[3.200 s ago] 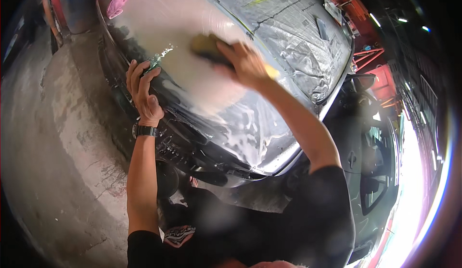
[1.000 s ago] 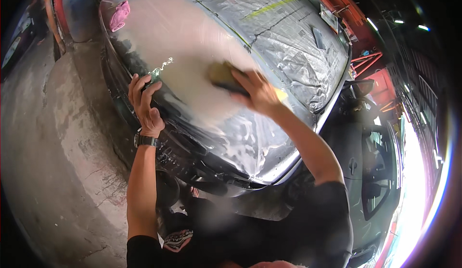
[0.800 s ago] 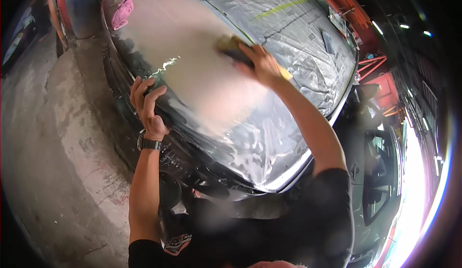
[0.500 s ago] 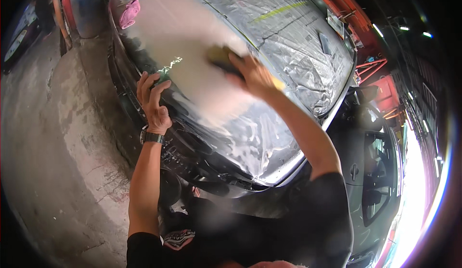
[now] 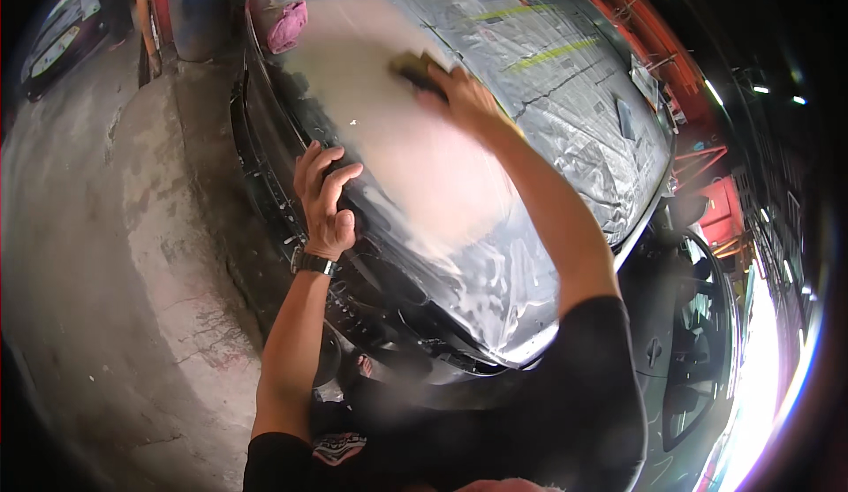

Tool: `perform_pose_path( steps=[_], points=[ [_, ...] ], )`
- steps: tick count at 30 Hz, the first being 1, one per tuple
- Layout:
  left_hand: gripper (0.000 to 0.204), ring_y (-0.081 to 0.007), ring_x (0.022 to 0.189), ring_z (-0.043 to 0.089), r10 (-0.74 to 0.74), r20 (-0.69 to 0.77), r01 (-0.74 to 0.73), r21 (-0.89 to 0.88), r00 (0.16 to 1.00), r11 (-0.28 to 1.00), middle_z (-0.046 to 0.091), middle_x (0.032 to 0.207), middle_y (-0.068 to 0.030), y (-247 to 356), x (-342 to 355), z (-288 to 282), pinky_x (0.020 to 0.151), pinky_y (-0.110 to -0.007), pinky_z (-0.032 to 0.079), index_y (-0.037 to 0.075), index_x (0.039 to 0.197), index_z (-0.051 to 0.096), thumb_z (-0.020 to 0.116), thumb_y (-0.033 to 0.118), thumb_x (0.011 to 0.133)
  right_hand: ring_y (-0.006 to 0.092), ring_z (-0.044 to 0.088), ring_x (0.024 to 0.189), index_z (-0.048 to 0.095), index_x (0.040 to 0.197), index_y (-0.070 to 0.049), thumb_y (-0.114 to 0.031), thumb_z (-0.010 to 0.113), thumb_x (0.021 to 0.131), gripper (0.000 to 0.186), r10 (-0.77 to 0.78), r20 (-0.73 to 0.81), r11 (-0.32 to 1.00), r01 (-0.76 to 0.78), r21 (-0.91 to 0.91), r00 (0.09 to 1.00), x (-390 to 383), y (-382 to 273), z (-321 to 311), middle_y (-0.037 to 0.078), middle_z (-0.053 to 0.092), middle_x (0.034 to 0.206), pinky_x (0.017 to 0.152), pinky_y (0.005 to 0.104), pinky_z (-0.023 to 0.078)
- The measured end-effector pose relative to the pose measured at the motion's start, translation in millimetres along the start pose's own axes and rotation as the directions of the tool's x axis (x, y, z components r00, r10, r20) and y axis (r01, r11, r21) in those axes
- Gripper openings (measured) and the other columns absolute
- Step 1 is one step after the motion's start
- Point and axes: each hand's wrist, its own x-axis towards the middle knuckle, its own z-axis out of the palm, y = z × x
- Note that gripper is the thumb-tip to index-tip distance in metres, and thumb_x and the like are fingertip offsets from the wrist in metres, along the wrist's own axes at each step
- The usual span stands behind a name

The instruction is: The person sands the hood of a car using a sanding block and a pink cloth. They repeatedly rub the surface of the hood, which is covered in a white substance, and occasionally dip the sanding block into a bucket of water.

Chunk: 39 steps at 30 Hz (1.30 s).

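My right hand (image 5: 466,102) is wrapped over a long, dark, yellowish sanding block (image 5: 412,70), blurred by motion. The block presses flat on the car hood (image 5: 389,152), near the edge by the windshield. Pale beige and pinkish patches cover the hood's middle; its front border is black, and whitish wet-looking smears show toward the near right corner. My left hand (image 5: 325,199), a watch on its wrist, rests on the hood's dark front edge with fingers apart and nothing held. A crumpled pink cloth (image 5: 287,28) lies on the hood's far left corner.
Clear plastic sheeting (image 5: 565,103) with yellow-green strips covers the windshield and roof. A dark flat rectangular object (image 5: 624,118) lies on it. A grey-green car (image 5: 652,351) stands close on the right. Concrete floor (image 5: 132,227) stretches left; a blue drum (image 5: 199,11) stands behind.
The whole view has shifted, so the car and both hands sit farther right in it. My right hand with the block has moved slightly across the hood. My left hand stays at the edge.
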Motion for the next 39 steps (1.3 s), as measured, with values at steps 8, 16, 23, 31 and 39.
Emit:
perform_pose_path(
  steps=[8,16,23,31,39],
  points=[
    [0.075,-0.0332,0.135,0.043,0.002,-0.025,-0.003,-0.044,1.0,0.999,0.06,0.128,-0.0083,-4.5,-2.4,4.8,0.116,-0.055,0.02,0.016,0.107,0.072,0.023,0.071,0.096,0.0375,0.061,0.106,0.056,0.141,-0.016,-0.056,0.066,0.089,0.066,-0.217,-0.093,0.976,0.218,-0.005,0.972,-54.5,21.5,5.8,0.015,0.057,0.118,0.087,0.0497,0.052],
    [0.07,-0.0339,0.136,0.042,-0.033,0.008,0.033,-0.026,0.999,0.999,0.06,0.129,-0.0086,-3.8,-3.7,-1.6,0.116,-0.057,0.02,0.016,0.108,0.072,0.027,0.069,0.096,0.045,0.061,0.106,0.052,0.145,-0.026,-0.053,0.056,0.096,0.056,-0.034,-0.125,0.991,0.017,-0.136,0.992,65.6,-22.7,29.8,0.024,0.057,0.118,0.085,0.0541,0.052],
    [0.067,-0.0326,0.137,0.041,-0.024,-0.01,0.023,-0.014,1.0,1.0,0.06,0.129,-0.0057,-9.4,-8.1,-0.6,0.115,-0.057,0.019,0.018,0.107,0.072,0.03,0.069,0.095,0.0383,0.061,0.098,0.05,0.146,-0.039,-0.052,0.059,0.095,0.053,-0.275,-0.073,0.958,0.267,-0.107,0.959,-45.4,-67.2,12.9,0.02,0.054,0.108,0.082,0.0502,0.053],
    [0.071,-0.0328,0.136,0.043,0.024,0.035,-0.024,0.009,0.999,1.0,0.06,0.129,-0.0077,-5.2,-1.5,4.1,0.117,-0.053,0.021,0.015,0.107,0.071,0.022,0.066,0.099,0.0428,0.062,0.108,0.054,0.143,-0.034,-0.049,0.058,0.095,0.051,0.012,-0.176,0.98,-0.047,-0.195,0.984,109.4,-59.3,40.0,0.024,0.057,0.12,0.089,0.0516,0.053],
    [0.061,-0.0346,0.137,0.043,-0.021,-0.022,0.021,-0.037,1.0,0.999,0.06,0.131,-0.0076,-12.6,-6.4,2.0,0.116,-0.058,0.02,0.016,0.114,0.064,0.033,0.065,0.097,0.0354,0.06,0.091,0.053,0.143,-0.034,-0.044,0.068,0.09,0.056,-0.147,-0.211,0.982,0.118,-0.147,0.966,-112.7,-111.2,10.1,0.018,0.054,0.104,0.078,0.0473,0.054]
  ],
)
